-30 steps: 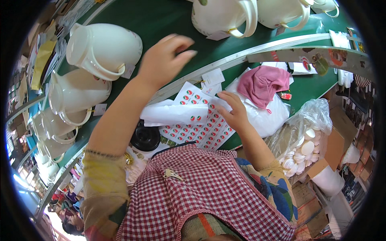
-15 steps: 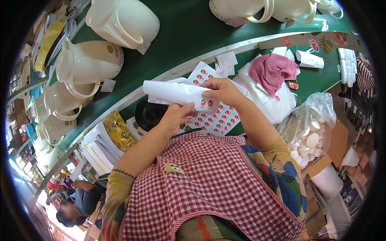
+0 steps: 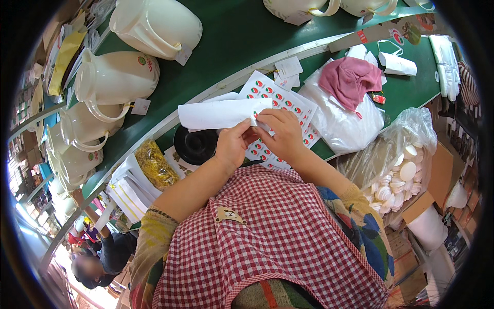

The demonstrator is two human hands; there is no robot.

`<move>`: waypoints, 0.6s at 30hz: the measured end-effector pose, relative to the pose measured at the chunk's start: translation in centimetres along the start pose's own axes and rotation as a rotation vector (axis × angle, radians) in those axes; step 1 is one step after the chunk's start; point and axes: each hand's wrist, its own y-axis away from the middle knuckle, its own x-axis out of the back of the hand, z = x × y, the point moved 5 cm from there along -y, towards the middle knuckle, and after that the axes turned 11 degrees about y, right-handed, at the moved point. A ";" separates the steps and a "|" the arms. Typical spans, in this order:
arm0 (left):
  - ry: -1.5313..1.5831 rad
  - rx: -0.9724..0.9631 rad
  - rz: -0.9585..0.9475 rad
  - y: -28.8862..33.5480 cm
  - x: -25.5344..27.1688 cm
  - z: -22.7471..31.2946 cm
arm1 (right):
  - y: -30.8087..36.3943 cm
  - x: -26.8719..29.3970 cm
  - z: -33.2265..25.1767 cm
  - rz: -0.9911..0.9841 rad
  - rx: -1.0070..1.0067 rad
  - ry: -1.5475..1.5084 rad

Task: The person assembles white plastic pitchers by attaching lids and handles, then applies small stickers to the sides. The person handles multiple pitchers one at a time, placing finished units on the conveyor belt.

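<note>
Between my hands is a white sticker sheet [image 3: 218,114], curled over so its blank back faces up, with red and green round stickers showing at its right end. My left hand [image 3: 234,144] pinches the sheet's lower edge near that end. The fingers of my right hand [image 3: 282,135] close on the same end, close to the left fingertips; whether a loose sticker is between them is hidden. Beneath and behind lie more sticker sheets [image 3: 262,88] printed with rows of red and green rounds. A black round dish-like part [image 3: 195,144] sits left of my left wrist.
Cream jugs [image 3: 121,77] with hanging tags stand on the green conveyor belt [image 3: 226,46] beyond a metal rail. To the right are a pink cloth cap [image 3: 350,77] on a white plastic bag [image 3: 345,126] and a clear bag of white discs [image 3: 396,180]. Yellow ties [image 3: 154,167] lie left.
My right hand has come down and left to the sheet's end, closer to my left hand. The sheet now curls further over, hiding most of its stickers. The jugs at top right have shifted slightly left.
</note>
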 end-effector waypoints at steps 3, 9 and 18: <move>-0.050 -0.026 -0.017 -0.1 0.2 -0.1 | 0.0 -0.3 0.0 0.013 -0.013 -0.022; -0.087 -0.081 -0.020 0.1 -0.2 0.0 | -0.3 -1.3 0.6 -0.012 -0.041 -0.047; -0.186 -0.106 -0.006 -0.8 1.0 -0.2 | -0.9 -1.9 0.7 -0.030 0.011 0.027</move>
